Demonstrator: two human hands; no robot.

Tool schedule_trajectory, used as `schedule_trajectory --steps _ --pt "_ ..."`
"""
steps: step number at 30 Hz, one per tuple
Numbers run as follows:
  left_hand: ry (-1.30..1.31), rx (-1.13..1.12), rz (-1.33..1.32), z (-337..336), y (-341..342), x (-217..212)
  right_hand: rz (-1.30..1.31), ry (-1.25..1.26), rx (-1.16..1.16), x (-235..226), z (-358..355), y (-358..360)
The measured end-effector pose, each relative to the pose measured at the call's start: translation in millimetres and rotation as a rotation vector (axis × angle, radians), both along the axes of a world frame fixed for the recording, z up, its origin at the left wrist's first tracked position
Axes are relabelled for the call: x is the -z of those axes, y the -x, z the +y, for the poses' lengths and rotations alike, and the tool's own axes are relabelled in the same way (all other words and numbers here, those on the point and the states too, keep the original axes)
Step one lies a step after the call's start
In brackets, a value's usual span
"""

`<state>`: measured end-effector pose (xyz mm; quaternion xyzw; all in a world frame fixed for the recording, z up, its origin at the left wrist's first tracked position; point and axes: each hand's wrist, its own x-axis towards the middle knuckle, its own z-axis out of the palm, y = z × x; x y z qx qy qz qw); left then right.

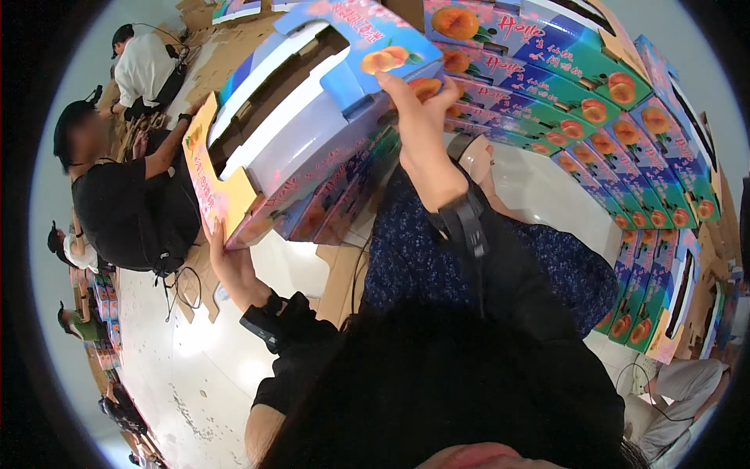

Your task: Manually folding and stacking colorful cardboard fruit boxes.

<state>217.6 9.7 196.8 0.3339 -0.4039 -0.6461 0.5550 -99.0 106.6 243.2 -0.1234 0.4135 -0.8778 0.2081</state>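
Glossy pale floor (pixel 211 344) spreads through a busy workroom, where a co-worker in black (pixel 129 195) sits beyond the left hand (pixel 232 270) and another in a white top (pixel 146 69) bends farther off. Between the wearer's two hands is a fruit-printed carton (pixel 301 129), ahead of the left hand and to the left of the right hand (pixel 426 141). Its long axis runs aslant, from a yellow end flap (pixel 223 184) by the left hand, out and away to a blue end flap (pixel 379 51) by the right; the left hand is at the end closer to the wearer, the right reaches farther forward. Both hands grasp the carton at its corners, the right with a finger laid along the blue flap. Matching cartons (pixel 539 78) stand stacked to the right of the right hand. Left fingertips appear to curl beneath the lower corner, though the carton hides most of them. Its underside is out of sight, its slotted top opens onto darkness, and workers at the far left are too small to make out.
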Motion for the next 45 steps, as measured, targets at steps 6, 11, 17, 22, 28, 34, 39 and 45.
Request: schedule_trajectory --steps 6,11,17,22,28,34,39,45 --pt "0.089 0.264 0.456 29.8 26.2 -29.1 0.154 0.331 0.142 -38.0 72.2 18.8" --pt "0.450 0.302 0.120 31.6 79.0 -55.4 0.422 0.320 0.421 -82.8 180.3 74.5" --pt "0.717 0.313 -0.060 47.0 118.8 -94.6 0.371 0.132 0.300 -90.8 288.8 117.5" --pt "0.698 0.729 -0.266 100.3 171.7 -90.9 0.557 0.151 -0.287 -72.6 346.7 145.8" --pt "0.388 1.180 -0.188 148.2 183.0 -67.7 0.465 -0.113 0.306 -28.0 358.9 127.4" --pt "0.308 0.723 -0.217 184.5 201.9 -65.4 0.432 -0.393 0.284 -26.3 349.5 83.8" --pt "0.149 0.525 0.095 118.0 208.7 -8.0 0.287 -0.453 0.082 19.9 403.6 63.6" --pt "0.102 0.380 0.224 113.7 190.3 -25.7 0.163 -0.329 0.038 74.1 398.9 6.3"
